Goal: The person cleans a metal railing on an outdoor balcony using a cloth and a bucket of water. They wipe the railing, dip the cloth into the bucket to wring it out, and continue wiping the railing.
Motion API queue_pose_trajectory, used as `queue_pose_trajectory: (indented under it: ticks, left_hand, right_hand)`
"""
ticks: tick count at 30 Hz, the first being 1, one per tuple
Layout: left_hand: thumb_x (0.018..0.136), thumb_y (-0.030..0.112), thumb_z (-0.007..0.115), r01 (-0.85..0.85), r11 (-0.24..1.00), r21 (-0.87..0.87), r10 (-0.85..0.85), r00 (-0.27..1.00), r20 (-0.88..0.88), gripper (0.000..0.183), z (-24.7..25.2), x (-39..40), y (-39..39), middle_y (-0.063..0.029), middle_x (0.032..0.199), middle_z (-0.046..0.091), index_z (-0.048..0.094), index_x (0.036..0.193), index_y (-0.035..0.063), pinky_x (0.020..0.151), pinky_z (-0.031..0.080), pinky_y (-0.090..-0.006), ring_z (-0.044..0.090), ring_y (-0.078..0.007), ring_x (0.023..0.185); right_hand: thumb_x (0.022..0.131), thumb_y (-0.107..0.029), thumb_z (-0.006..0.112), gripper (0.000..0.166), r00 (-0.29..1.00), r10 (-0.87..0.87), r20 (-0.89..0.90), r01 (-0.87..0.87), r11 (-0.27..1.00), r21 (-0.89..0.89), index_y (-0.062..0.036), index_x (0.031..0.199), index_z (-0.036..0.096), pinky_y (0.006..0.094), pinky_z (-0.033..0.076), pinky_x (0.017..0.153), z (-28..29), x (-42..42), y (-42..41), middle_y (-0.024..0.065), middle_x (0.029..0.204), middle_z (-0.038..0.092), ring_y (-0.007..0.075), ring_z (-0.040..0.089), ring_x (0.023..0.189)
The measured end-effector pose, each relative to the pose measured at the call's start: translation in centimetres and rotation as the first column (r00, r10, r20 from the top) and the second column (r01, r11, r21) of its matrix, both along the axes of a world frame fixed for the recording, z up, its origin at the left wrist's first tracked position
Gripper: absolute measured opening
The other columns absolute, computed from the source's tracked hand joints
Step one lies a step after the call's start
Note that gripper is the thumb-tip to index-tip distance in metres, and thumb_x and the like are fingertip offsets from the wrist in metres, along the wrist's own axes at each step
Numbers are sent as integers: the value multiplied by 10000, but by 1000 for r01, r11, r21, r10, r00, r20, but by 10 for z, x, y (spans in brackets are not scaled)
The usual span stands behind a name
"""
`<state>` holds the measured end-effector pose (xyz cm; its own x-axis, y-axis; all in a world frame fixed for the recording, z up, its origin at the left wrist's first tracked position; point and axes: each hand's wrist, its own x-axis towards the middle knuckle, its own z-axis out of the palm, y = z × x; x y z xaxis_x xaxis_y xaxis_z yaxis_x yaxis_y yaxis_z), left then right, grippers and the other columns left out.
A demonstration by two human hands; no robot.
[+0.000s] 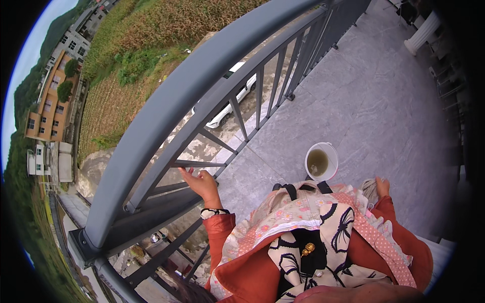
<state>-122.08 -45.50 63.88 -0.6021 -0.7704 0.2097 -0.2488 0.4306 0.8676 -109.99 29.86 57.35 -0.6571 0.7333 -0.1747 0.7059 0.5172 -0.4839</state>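
Observation:
My left hand [202,185] is raised at the grey metal railing [151,110], its fingertips at one of the slanting balusters; nothing shows in its grip. On the right, my right hand [382,187] hangs low at the side of the apron, closed on a pale greyish cloth [369,189]. Part of that cloth is hidden by the apron's frill. A white bucket [336,159] with murky greenish-brown water stands on the grey tiled floor in front of me. The floral and polka-dot apron [280,214] covers my front, over rust-red sleeves.
The railing runs along the left and meets a corner post [84,248]. Beyond and below it are a white car [246,81], fields and buildings. A white fluted column [422,33] stands at the upper right, with dark furniture near the right rim.

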Motion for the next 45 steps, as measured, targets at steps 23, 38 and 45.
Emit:
queue_pose_trajectory:
  ticks: [23, 38, 45]
  left_hand:
    - [899, 100, 578, 658, 409, 632, -722, 657, -217, 367, -26, 0, 146, -109, 1199, 599, 527, 1254, 22, 885, 479, -309, 595, -197, 1070]
    - [830, 256, 711, 629, -294, 720, -900, 73, -430, 586, 65, -19, 249, -48, 1152, 605, 497, 1306, -10, 929, 441, -289, 555, -123, 1037]
    - [893, 164, 606, 637, -221, 739, -715, 409, -567, 453, 46, -28, 289, -124, 1169, 615, 465, 1289, -3, 934, 469, -340, 592, -193, 1062]
  right_hand:
    - [939, -205, 578, 176, 761, 361, -539, -608, 687, -398, -31, 923, 592, 254, 428, 766, 142, -166, -240, -6, 889, 544, 81, 498, 848]
    - [943, -152, 521, 338, 336, 722, -604, -939, 304, -159, -79, 1273, 525, 358, 339, 1046, 215, -141, -294, 123, 1336, 447, 257, 428, 1255]
    - [964, -189, 532, 296, 808, 252, -533, -589, 380, -713, -9, 1198, 550, 306, 449, 904, 184, -112, -205, 114, 1113, 610, 175, 571, 1072]
